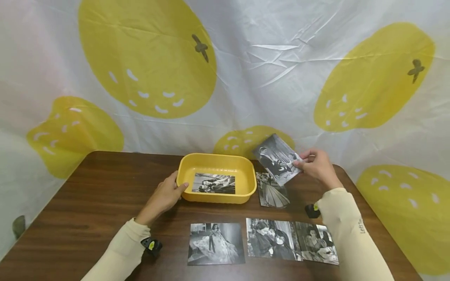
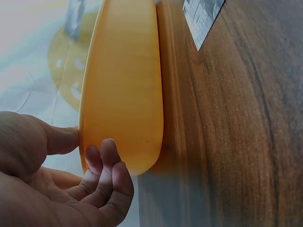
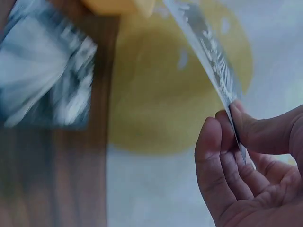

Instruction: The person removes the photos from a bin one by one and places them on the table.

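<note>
My left hand grips the left end of a yellow plastic tub, thumb over the rim and fingers against the outer wall, as the left wrist view also shows. Inside the tub lies a black-and-white photo print. To the right of the tub, my right hand pinches another black-and-white photo print by its corner between thumb and fingers. This print is held tilted in the air, above a further photo print lying on the table beside the tub.
Nearer the front of the brown wooden table lie a print of a figure in a wide gown, a print of a close pair and a print of a seated figure. A white cloth with yellow fruit hangs behind the table.
</note>
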`<state>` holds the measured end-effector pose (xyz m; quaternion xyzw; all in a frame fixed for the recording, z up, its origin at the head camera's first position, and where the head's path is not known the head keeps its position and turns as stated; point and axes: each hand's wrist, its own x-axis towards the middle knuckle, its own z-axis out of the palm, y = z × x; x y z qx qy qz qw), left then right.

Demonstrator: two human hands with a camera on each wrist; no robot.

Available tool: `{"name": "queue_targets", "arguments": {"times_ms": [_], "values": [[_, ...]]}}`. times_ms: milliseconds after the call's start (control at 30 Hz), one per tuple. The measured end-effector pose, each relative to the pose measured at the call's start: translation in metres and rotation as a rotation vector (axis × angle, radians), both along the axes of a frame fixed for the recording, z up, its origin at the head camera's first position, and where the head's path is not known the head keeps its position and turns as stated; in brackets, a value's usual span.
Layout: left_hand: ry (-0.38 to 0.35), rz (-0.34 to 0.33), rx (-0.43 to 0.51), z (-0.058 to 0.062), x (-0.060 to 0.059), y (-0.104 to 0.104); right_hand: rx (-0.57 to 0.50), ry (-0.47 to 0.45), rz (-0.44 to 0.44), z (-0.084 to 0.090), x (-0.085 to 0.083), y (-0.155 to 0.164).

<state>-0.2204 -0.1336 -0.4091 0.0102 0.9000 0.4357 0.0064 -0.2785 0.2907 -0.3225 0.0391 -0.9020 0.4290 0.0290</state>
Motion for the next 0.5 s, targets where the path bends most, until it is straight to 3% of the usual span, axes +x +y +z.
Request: {"name": "queue_targets", "arguments": {"times_ms": [133,200,500], "values": [[-0.008,-0.002,0.006,0.000,0.000,0.000,0.139,0.030,-0.120,-0.019,0.009,0.029],[-0.013,-0.003,0.009,0.000,0.001,0.000,0.160,0.010,-0.172,-0.029,0.014,0.041],[-0.006,-0.003,0.002,0.001,0.002,0.000,0.059,-0.123,-0.289,-0.065,0.032,0.066]]}}
